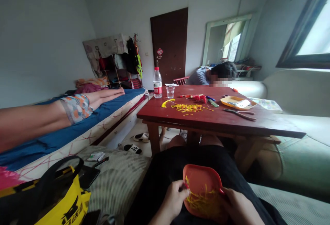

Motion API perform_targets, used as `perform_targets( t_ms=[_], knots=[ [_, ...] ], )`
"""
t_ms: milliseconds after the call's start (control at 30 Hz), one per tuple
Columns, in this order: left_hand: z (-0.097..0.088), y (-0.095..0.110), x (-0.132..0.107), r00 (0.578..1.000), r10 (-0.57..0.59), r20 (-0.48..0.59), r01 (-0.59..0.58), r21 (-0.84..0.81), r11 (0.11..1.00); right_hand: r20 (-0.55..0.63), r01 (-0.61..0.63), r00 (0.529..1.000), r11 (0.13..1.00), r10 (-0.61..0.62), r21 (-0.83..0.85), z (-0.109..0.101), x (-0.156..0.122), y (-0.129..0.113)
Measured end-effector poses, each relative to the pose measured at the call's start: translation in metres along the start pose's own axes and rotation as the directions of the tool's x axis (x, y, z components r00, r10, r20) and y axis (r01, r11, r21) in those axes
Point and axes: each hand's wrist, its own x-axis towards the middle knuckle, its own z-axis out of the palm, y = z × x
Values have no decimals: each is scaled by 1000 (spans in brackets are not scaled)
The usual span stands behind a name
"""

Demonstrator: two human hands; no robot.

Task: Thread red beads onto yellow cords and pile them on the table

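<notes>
An orange tray [202, 177] rests on the lap, with many thin yellow strands [203, 199] lying in it. At the tray's left edge my left hand [175, 197] is closed in a pinch, a small red piece showing at its fingertips beside some yellow strands. My right hand [235, 202] is over the tray's right side, its fingers closed. Another small red piece [221, 191] sticks out from them. What kind of thing the red pieces are is too small and blurred to tell.
A red-brown table [165, 111] ahead bears yellow strands [188, 107], pliers [241, 114], a yellow tray [247, 107], a water bottle [157, 84] and a plastic cup [170, 92]. A person [203, 77] leans behind it; another person [77, 108] lies on the bed. A yellow bag [69, 201] stands left.
</notes>
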Motion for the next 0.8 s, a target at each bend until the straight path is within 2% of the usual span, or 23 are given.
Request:
perform_targets(
  t_ms=[167,367,600,800],
  knots=[
    [-4,22,4,992,-100,80,95,71,993,72,-69,995,997,67,25,-5,16,-4],
    [-5,61,-7,989,-56,134,38,133,990,119,-70,991,990,55,124,-26,24,-9],
    [-3,60,-22,986,-79,149,49,194,980,202,-113,978,950,55,291,-33,9,-16],
    [-3,64,-25,984,-81,158,50,189,981,229,-90,973,933,8,348,-38,9,-17]
  ],
)
